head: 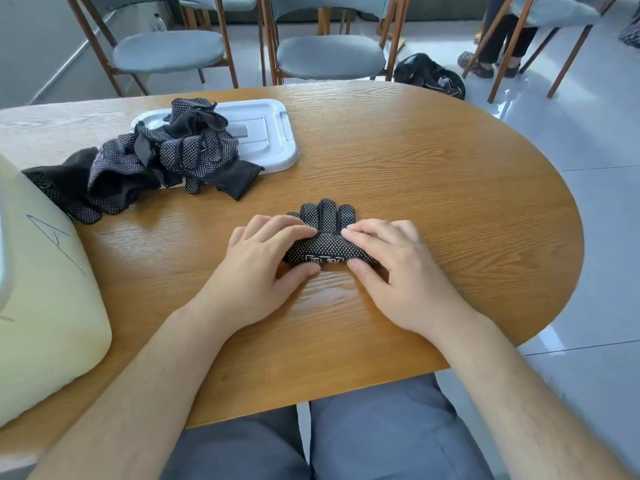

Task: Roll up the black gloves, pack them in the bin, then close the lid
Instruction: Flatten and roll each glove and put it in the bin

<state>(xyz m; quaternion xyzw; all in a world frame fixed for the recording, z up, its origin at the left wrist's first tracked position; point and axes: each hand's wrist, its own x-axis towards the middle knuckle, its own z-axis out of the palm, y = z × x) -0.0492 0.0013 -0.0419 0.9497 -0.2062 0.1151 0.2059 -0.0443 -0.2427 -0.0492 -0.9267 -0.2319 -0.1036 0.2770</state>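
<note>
Black dotted glove (327, 237), partly rolled, mid wooden table (450, 168): your left hand (266, 268) and right hand (391, 268) pinch the roll, fingers together. Glove pile (156, 157) at 10 o'clock, overlapping white lid (266, 133); bin (41, 271) at 9 o'clock.

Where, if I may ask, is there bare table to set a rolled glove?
Bare wood right of the lid and right hand, out to the table edge. Crowded on the left: glove pile overlapping the lid, bin at the near corner.
</note>
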